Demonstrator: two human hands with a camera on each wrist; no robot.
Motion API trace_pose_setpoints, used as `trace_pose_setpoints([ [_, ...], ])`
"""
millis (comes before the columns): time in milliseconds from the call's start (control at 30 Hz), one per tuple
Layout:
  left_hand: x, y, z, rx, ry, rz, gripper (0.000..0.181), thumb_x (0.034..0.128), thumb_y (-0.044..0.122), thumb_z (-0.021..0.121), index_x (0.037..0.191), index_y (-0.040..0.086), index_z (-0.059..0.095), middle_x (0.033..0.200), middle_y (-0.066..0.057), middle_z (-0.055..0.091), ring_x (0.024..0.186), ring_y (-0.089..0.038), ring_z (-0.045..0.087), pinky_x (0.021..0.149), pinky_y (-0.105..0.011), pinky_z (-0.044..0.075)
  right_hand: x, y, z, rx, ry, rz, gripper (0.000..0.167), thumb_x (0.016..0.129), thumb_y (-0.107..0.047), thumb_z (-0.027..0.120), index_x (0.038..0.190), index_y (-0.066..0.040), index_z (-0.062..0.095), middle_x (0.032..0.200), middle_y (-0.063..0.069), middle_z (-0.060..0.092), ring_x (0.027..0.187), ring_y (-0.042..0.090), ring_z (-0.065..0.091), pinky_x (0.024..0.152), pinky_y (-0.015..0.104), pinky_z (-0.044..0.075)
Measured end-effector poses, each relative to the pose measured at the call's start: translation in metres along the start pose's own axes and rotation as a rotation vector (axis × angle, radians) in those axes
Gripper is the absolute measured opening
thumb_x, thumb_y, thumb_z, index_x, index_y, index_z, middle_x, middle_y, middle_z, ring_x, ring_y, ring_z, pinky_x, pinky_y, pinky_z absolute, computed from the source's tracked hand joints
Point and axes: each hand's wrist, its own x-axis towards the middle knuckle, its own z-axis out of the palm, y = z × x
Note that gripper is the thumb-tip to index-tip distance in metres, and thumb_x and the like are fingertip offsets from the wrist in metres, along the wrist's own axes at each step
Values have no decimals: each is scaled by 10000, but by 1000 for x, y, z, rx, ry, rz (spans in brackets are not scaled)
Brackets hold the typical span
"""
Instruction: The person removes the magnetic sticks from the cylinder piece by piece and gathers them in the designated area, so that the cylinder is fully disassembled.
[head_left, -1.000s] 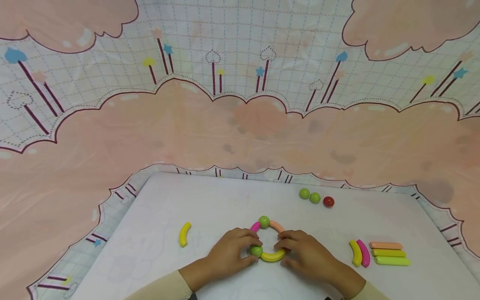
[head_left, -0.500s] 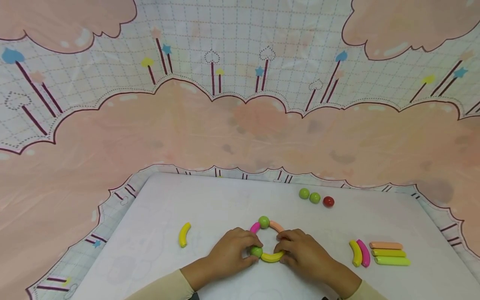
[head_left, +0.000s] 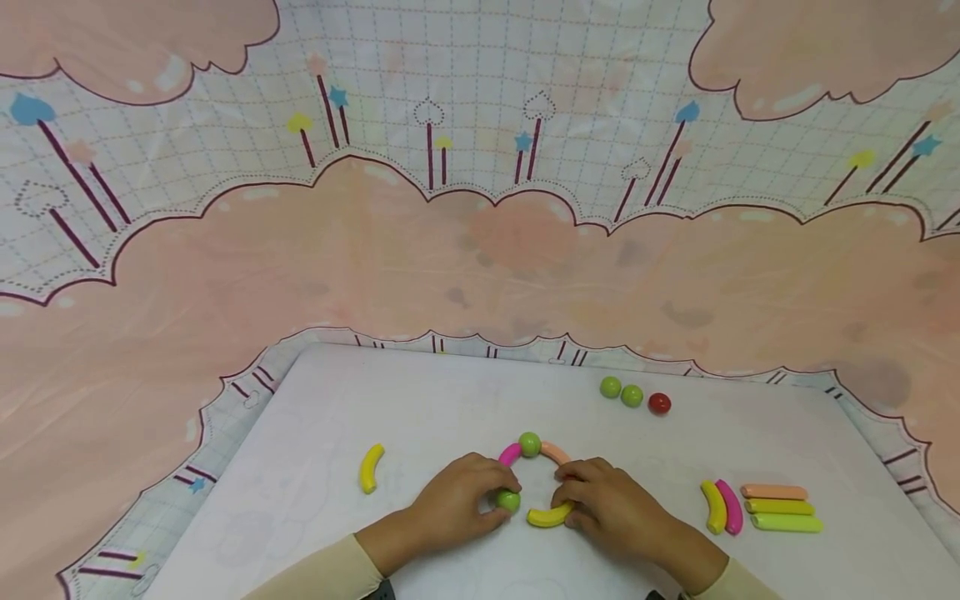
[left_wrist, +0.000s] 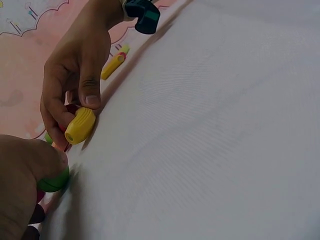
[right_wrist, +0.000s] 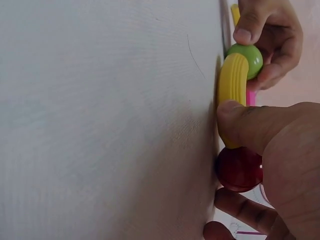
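On the white table lies a partial ring of curved rods and balls. My left hand [head_left: 453, 504] pinches a green ball [head_left: 508, 501] at its near left, beside a pink curved rod [head_left: 510, 453]. A yellow curved rod [head_left: 549, 517] is pinched by my right hand [head_left: 618, 512], with a gap between its free end and that ball. The right wrist view shows a dark red ball [right_wrist: 240, 170] at the rod's other end, partly covered by the hand. Another green ball [head_left: 529, 444] joins the pink rod to a peach curved rod [head_left: 556, 453], which runs towards my right fingers.
A single yellow curved rod [head_left: 371, 468] lies at left. Behind, two green balls [head_left: 621, 392] stand near a red ball [head_left: 660, 403]. At right are yellow [head_left: 714, 507] and pink [head_left: 729, 507] curved rods, next to several straight rods [head_left: 780, 507]. A patterned cloth [head_left: 480, 267] hangs behind.
The green ball in my left hand has come away from the yellow curved rod. The left hand shifted slightly left, and a gap now shows between the two pieces.
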Motion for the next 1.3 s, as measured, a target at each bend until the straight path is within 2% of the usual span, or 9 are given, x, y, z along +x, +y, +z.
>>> trace_pose_setpoints([
  [267, -2, 0, -2, 44, -9, -9, 261, 897, 224, 805, 1146, 198, 728, 1187, 147, 672, 1118, -69, 593, 1006, -295, 486, -1, 0, 0, -9, -11, 9, 291, 930, -179, 771, 1127, -383, 709, 1366, -34, 588, 1260, 246, 527, 1022, 548, 478],
  [500, -2, -2, -6, 76, 5, -20, 282, 888, 208, 801, 1160, 194, 727, 1238, 111, 672, 1171, -108, 583, 1034, -320, 473, -2, 0, 0, -29, -1, 11, 355, 929, -144, 767, 1244, -291, 695, 1341, -67, 606, 1247, 196, 550, 1048, 468, 483],
  [700, -3, -3, -7, 72, 18, -26, 299, 877, 210, 811, 1164, 187, 728, 1269, 88, 661, 1194, -118, 574, 1050, -334, 465, -3, -1, 0, -25, 7, 32, 373, 921, -151, 776, 1267, -254, 679, 1319, -94, 610, 1230, 165, 563, 1036, 434, 498],
  [867, -1, 1, -4, 121, 32, 15, 312, 870, 273, 818, 1166, 221, 735, 1248, 130, 661, 1197, -126, 540, 1062, -392, 438, -4, -3, -1, -31, 15, 55, 369, 917, -170, 785, 1260, -260, 684, 1343, -76, 599, 1226, 171, 569, 1028, 431, 504],
  [1133, 8, 16, 7, 209, 61, 161, 309, 853, 335, 835, 1138, 257, 746, 1157, 158, 691, 1211, -188, 561, 1093, -392, 394, -6, 0, 0, -15, 74, 24, 393, 897, -141, 804, 1254, -242, 672, 1289, -93, 629, 1190, 145, 586, 993, 415, 529],
  [1300, 11, 22, 12, 238, 21, 158, 305, 856, 363, 832, 1132, 266, 747, 1159, 155, 683, 1220, -167, 545, 1099, -377, 382, -7, 4, 3, -9, 96, -3, 393, 904, -142, 794, 1270, -215, 671, 1276, -91, 639, 1199, 145, 590, 993, 417, 527],
])
